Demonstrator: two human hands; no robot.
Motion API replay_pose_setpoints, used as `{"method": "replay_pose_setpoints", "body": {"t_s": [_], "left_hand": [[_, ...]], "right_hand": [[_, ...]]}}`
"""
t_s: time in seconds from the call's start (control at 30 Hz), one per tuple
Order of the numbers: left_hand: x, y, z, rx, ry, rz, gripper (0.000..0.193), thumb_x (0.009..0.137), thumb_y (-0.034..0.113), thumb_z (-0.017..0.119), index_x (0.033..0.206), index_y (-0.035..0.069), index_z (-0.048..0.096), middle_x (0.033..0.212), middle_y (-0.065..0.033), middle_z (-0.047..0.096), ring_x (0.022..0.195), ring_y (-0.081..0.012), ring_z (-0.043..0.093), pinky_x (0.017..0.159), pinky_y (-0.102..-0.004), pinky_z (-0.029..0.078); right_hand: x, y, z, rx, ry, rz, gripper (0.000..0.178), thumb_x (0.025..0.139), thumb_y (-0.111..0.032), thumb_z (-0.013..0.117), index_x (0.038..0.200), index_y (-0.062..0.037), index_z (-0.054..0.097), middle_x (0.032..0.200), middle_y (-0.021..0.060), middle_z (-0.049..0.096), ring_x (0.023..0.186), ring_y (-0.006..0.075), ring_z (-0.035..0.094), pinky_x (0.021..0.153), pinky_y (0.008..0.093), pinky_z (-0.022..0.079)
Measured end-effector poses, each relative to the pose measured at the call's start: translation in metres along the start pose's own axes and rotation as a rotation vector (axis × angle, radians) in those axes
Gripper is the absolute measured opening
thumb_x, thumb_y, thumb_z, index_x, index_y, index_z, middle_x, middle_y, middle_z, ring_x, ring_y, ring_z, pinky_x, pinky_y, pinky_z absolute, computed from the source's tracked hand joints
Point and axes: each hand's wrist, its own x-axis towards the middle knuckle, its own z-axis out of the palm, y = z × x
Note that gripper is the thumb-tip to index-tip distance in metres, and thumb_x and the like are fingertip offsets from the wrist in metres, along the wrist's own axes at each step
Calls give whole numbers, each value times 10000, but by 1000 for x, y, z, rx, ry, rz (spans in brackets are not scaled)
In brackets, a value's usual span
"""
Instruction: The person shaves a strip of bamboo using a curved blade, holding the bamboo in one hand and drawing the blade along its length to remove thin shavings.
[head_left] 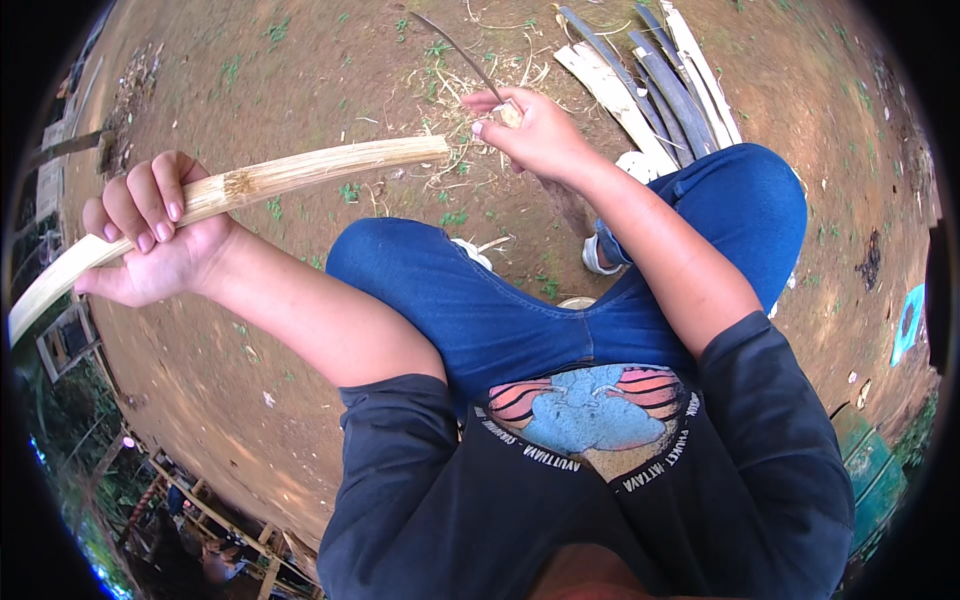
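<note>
- Dark shirt is at the lower centre.
- Left hand, at left, is wrapped around a pale strip.
- Right hand, upper centre, firmly holds a knife.

Strip in left fingers, running from far left across, ahead of left knee; its near end just left of right fingers. Knife in right fingers, blade pointing forward-left. Slat pile on ground, front right, beyond right knee. Shavings on ground ahead, around knife. Sandal between knees.
</note>
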Motion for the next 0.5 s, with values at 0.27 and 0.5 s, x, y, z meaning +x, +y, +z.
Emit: {"method": "replay_pose_setpoints", "body": {"t_s": [0.27, 0.5], "left_hand": [[-4, 4, -4, -51, 48, 54, 716, 877, 800, 311, 623, 150, 470, 442, 57, 405, 343, -69, 382, 374, -210, 343], [-5, 2, -2, -1, 22, 29, 661, 837, 789, 474, 670, 150, 502, 464, 65, 410, 366, -67, 384, 396, -210, 346]], "right_hand": [[-13, -21, 6, 286, -170, 84, 317, 886, -349, 735, 1054, -81, 703, 719, 0, 636, 516, 50, 534, 454, 224, 444], [-14, -21, 16, 82, -110, -56, 247, 883, -316, 735, 881, -78, 670, 691, 1, 617, 554, 66, 549, 490, 252, 450]]}}
